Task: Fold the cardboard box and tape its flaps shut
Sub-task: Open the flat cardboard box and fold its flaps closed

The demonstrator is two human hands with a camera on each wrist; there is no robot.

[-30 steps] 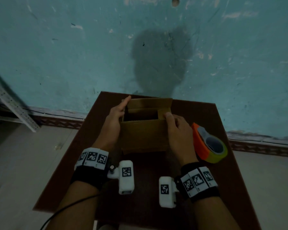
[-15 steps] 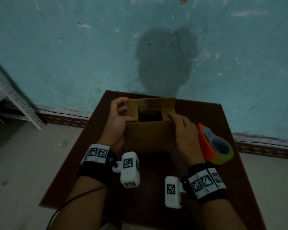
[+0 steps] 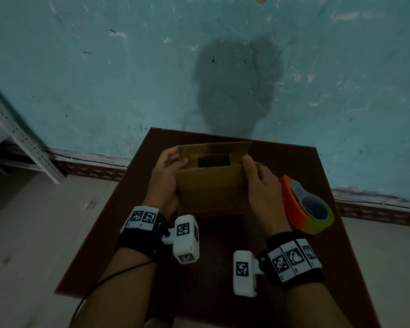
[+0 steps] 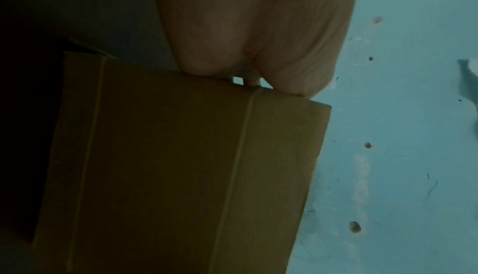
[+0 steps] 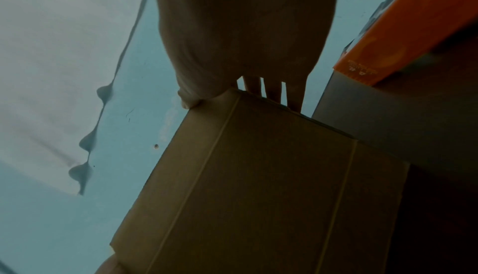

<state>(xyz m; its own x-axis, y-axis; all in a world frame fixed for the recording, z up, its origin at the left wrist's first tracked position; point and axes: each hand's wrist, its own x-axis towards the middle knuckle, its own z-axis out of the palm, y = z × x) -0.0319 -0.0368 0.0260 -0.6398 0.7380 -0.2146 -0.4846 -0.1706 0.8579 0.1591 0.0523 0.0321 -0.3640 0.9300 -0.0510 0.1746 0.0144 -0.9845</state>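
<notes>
Since half a second ago: side flaps folded further in, top opening narrowed to a small dark rectangle, right fingers shifted from the near rim onto the right flap. Cardboard box (image 3: 211,185) standing on the dark brown table (image 3: 294,162), roughly centre, slightly toward the far edge, top not yet closed. Far flap standing up, tilted back toward the teal wall (image 3: 104,79); near flap upright against the front face. Left hand (image 3: 165,176) wrapped round the box's left side, fingers curled over the left flap and pressing it inward; thumb position not clear. Left wrist view: heel of left hand (image 4: 245,22) touching the box's upper edge, cardboard panel (image 4: 181,166) with two crease lines filling the lower frame. Right hand (image 3: 260,183) gripping the box's right side, fingers curled over the right flap. Right wrist view: right hand (image 5: 245,33) on the box corner (image 5: 258,176), three fingers (image 5: 274,92) showing past the edge. Orange tape dispenser (image 3: 305,207) with a yellow-green roll lying on the table just right of the right hand, close but apart from it; orange body (image 5: 413,22) also visible top right in the right wrist view. White tagged camera modules on both wrists. Metal shelf rack (image 3: 17,138) at far left against the wall.
</notes>
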